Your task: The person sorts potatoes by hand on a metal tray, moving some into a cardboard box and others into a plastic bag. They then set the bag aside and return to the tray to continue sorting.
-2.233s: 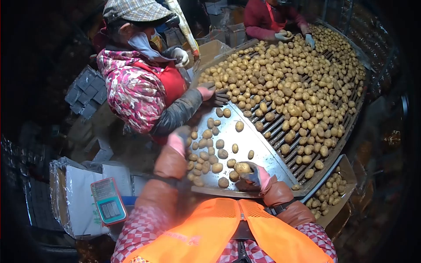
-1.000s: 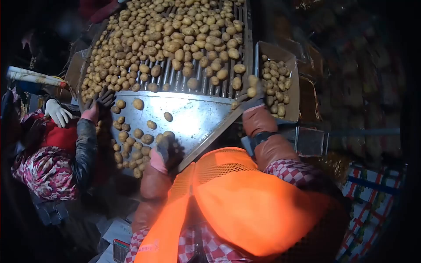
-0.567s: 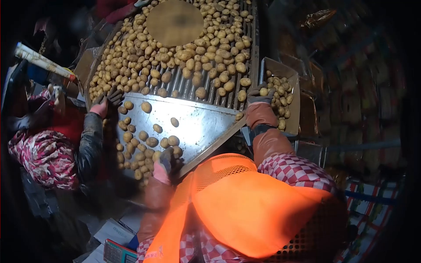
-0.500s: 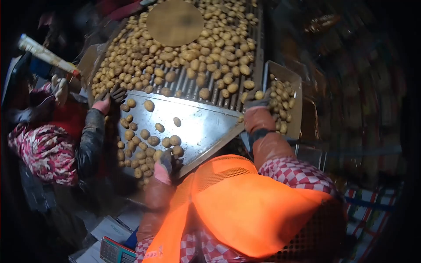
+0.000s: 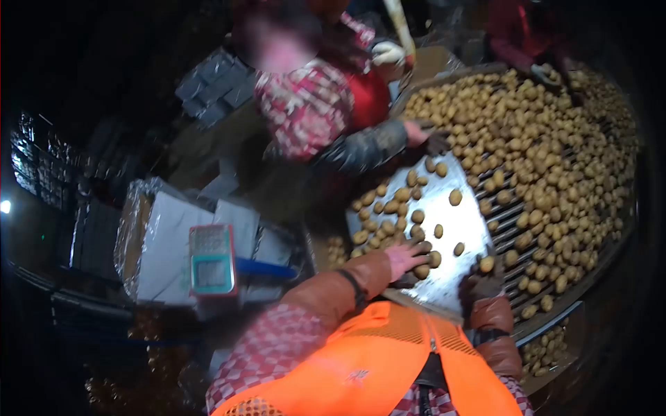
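Observation:
My left hand (image 5: 404, 261), in a glove with pink and dark parts, lies with fingers spread on potatoes (image 5: 435, 259) at the near edge of a shiny metal sheet (image 5: 444, 208). Several more potatoes rest loose on that sheet, bunched towards its left side. My right hand (image 5: 480, 286), dark-gloved, is at the sheet's right corner, by the bars of a grate (image 5: 510, 229). A single potato (image 5: 487, 264) sits right at its fingertips; the dark, blurred fingers do not show whether they grip it.
A large heap of potatoes (image 5: 534, 145) covers the grate. A box of potatoes (image 5: 548, 350) stands below its near right edge. Across the sheet, a co-worker's dark-gloved hand (image 5: 436, 141) reaches to the potatoes; another person (image 5: 524, 35) works at the back. A scale (image 5: 212, 260) and white cartons (image 5: 170, 243) stand left.
The view has swung left, so the table appears further right. My right hand has come away from the box of potatoes to the sheet's corner. My left hand now lies spread over potatoes.

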Demonstrator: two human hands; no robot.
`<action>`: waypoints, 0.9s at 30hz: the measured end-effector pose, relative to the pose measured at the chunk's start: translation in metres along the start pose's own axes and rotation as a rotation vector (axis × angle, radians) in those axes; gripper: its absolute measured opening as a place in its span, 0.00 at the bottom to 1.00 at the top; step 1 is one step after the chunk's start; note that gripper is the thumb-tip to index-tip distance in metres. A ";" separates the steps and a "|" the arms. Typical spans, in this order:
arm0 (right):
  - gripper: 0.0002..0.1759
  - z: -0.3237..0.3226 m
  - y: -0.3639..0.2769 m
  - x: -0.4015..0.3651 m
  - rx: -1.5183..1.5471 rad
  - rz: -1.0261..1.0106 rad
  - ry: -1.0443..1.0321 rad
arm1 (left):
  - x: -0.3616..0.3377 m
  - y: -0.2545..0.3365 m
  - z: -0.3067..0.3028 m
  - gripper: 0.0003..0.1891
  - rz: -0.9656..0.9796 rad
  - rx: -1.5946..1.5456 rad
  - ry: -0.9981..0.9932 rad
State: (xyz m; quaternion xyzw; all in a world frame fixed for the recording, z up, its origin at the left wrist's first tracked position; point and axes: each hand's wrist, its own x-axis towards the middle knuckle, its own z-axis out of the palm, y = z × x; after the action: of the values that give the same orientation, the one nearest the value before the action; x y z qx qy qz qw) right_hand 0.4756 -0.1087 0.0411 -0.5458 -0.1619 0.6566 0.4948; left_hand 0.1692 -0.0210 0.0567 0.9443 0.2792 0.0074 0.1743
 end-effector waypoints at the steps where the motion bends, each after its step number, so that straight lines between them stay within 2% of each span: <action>1: 0.27 -0.006 0.000 0.001 0.368 0.047 -0.055 | 0.009 -0.017 0.015 0.35 -0.079 0.076 0.069; 3: 0.31 -0.012 -0.006 0.005 0.446 0.102 -0.054 | 0.030 -0.028 -0.017 0.32 -0.404 0.034 -0.035; 5: 0.32 -0.019 -0.015 0.007 0.431 0.181 -0.057 | 0.041 -0.040 -0.021 0.31 -0.695 0.037 0.226; 6: 0.29 -0.028 -0.015 0.012 0.460 0.211 -0.065 | 0.046 -0.065 -0.011 0.34 -0.718 -0.125 0.214; 7: 0.27 -0.032 -0.015 0.014 0.487 0.253 -0.074 | 0.050 -0.066 -0.015 0.34 -0.725 -0.121 0.212; 9: 0.27 -0.033 -0.018 0.008 0.498 0.285 -0.028 | 0.052 -0.063 -0.022 0.39 -0.989 -0.100 0.452; 11: 0.28 -0.043 -0.013 0.024 0.515 0.271 0.012 | 0.057 -0.047 -0.027 0.38 -0.960 -0.097 0.412; 14: 0.30 -0.034 -0.019 0.019 0.550 0.194 -0.118 | 0.053 0.000 -0.022 0.33 -0.863 -0.108 0.266; 15: 0.28 -0.025 -0.026 0.014 0.514 0.161 -0.152 | 0.050 0.014 -0.013 0.32 -0.828 -0.119 0.214; 16: 0.27 -0.024 -0.033 0.012 0.478 0.127 -0.182 | 0.043 0.005 0.026 0.30 -0.712 0.054 0.290; 17: 0.27 -0.035 -0.026 0.030 0.392 0.120 -0.379 | 0.047 -0.002 0.032 0.30 -0.715 0.043 0.296; 19: 0.25 -0.008 -0.054 0.016 0.057 -0.009 -0.428 | 0.052 -0.016 0.025 0.26 -0.776 -0.986 0.913; 20: 0.25 -0.006 -0.068 0.012 0.084 -0.040 -0.587 | 0.052 -0.036 0.003 0.25 -0.736 -1.502 1.197; 21: 0.24 0.022 -0.106 -0.029 -0.264 -0.159 -0.524 | 0.047 -0.055 -0.080 0.21 -0.978 -1.520 1.061; 22: 0.23 0.047 -0.142 -0.065 -0.678 -0.275 -0.436 | 0.020 -0.065 -0.130 0.23 -0.619 -1.792 1.258; 23: 0.22 0.074 -0.179 -0.102 -1.030 -0.352 -0.339 | -0.004 -0.067 -0.151 0.24 -0.229 -2.038 1.429; 24: 0.14 0.060 -0.129 -0.036 -0.566 -0.227 -0.513 | -0.011 -0.043 -0.170 0.26 -0.478 -2.098 1.220; 25: 0.09 0.046 -0.082 0.029 -0.109 -0.043 -0.647 | -0.021 -0.098 -0.134 0.27 -0.749 -2.031 1.381; 27: 0.12 0.080 -0.106 -0.002 -0.452 -0.145 -0.372 | -0.014 -0.050 -0.089 0.13 -0.847 -1.203 0.978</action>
State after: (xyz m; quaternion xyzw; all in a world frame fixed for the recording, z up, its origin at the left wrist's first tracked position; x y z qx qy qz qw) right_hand 0.4556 -0.0357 0.1494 -0.4996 -0.4304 0.6555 0.3682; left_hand 0.1214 0.0405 0.1250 0.4008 0.5976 0.4913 0.4908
